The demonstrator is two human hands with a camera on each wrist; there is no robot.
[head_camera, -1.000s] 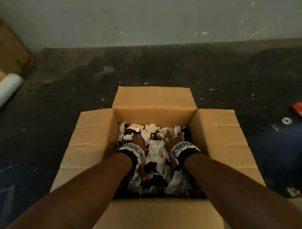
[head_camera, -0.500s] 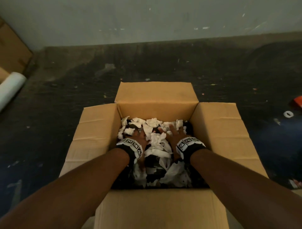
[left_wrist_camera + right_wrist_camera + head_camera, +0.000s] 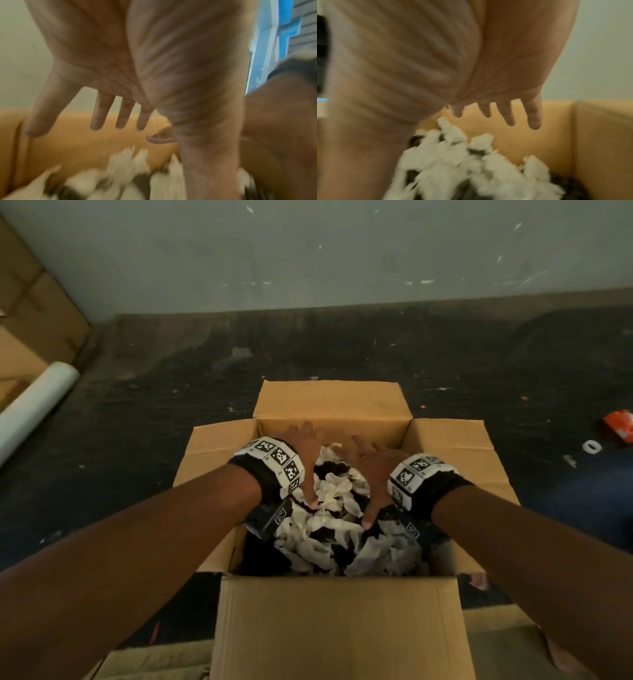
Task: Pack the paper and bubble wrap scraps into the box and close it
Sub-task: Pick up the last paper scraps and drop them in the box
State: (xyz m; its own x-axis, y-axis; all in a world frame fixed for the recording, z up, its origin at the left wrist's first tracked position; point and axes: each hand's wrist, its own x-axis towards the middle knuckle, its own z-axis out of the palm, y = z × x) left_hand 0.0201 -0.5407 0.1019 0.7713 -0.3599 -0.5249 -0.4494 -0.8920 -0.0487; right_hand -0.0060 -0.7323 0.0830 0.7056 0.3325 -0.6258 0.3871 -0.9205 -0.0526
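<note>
While both hands hover | left hand (image 3: 305, 453) fingers (image 3: 99, 116) spread, released | right hand (image 3: 373, 470) likewise | paper scraps (image 3: 329, 508) below fingertips | cardboard box (image 3: 335, 628) flaps up

1 open box (image 3: 337, 625) with 4 flaps, paper scraps (image 3: 329, 494) too many to count. 2 hands, 1 white roll (image 3: 32, 405), 1 orange packet (image 3: 619, 430).
</note>
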